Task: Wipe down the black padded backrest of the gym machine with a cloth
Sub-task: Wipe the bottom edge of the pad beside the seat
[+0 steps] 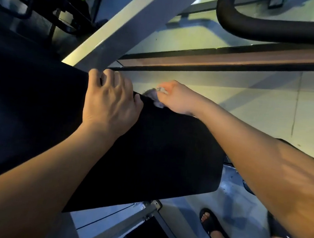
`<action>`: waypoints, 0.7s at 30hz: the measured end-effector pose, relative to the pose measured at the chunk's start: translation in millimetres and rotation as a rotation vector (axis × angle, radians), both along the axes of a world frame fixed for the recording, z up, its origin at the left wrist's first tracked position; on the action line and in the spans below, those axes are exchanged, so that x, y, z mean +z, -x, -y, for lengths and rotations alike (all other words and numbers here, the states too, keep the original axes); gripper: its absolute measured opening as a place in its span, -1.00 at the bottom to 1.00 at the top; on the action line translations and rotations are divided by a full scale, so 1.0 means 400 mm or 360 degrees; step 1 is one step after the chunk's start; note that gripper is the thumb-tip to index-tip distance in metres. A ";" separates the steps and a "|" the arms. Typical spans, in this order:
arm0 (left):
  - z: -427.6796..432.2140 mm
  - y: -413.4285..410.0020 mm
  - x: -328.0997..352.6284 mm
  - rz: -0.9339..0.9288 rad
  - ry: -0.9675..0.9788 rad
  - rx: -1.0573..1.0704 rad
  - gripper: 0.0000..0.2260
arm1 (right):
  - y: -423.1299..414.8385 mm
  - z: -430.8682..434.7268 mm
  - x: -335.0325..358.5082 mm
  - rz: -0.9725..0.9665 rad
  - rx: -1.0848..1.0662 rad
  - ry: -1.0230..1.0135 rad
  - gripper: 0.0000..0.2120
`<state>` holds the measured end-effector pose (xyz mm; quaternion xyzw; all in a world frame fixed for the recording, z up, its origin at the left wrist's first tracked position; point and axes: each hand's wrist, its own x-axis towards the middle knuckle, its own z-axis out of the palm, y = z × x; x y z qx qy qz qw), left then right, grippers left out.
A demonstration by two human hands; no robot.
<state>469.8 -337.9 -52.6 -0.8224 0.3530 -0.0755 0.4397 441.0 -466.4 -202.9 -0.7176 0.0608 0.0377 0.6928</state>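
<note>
The black padded backrest [157,154] fills the middle of the head view, running from the left edge to a rounded end at the right. My left hand [110,103] lies on its top edge with the fingers curled over the far side. My right hand [176,98] reaches over the same edge a little to the right, closed on a small grey cloth [153,96] pressed against the pad's far edge. Most of the cloth is hidden by my fingers.
A grey metal frame beam [124,22] rises diagonally behind the pad. A curved black padded bar [262,27] hangs at the top right. A wooden rail [238,59] crosses the pale wall. Below are the machine base [140,215] and my sandalled feet [212,224].
</note>
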 end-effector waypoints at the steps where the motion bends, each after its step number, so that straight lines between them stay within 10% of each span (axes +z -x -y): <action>1: 0.002 -0.002 -0.002 0.0003 0.0005 0.0009 -0.53 | -0.011 -0.004 0.009 0.0056 0.0029 -0.0046 -0.63; 8: 0.011 -0.001 -0.002 0.0005 0.0033 0.0033 -0.54 | 0.008 0.096 -0.141 -0.0436 0.0432 0.0272 -0.77; 14: 0.023 -0.002 0.000 -0.0026 -0.0010 0.0124 -0.51 | -0.098 0.036 0.014 -0.0153 0.0413 0.0081 -0.79; 21: 0.027 -0.006 -0.004 -0.0041 -0.0023 0.0186 -0.50 | -0.034 0.122 -0.184 -0.0807 0.0669 0.0479 -0.79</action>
